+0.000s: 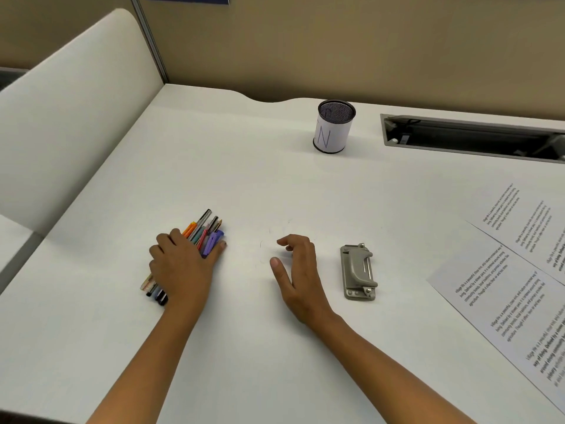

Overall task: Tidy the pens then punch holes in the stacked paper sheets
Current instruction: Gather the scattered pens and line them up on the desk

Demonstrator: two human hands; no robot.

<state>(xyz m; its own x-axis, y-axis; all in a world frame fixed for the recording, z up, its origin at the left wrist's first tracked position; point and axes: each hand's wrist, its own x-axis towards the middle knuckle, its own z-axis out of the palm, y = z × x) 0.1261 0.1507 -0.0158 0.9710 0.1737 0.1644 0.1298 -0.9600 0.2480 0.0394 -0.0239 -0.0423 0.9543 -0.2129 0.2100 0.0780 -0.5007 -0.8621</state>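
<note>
A bundle of several coloured pens (205, 230) lies on the white desk, and my left hand (180, 266) is closed around its middle; pen tips stick out above the fingers and pen ends below the wrist. My right hand (298, 267) hovers just above the desk between the pens and a grey metal hole punch (358, 272), fingers curled apart, holding nothing. A mesh pen cup (334, 127) wrapped in white paper stands far back. Printed paper sheets (501, 289) lie at the right edge, overlapping.
A white partition panel (70, 111) rises along the left side of the desk. A cable slot (470, 137) with a grey frame is sunk into the desk at the back right. A beige wall closes the back.
</note>
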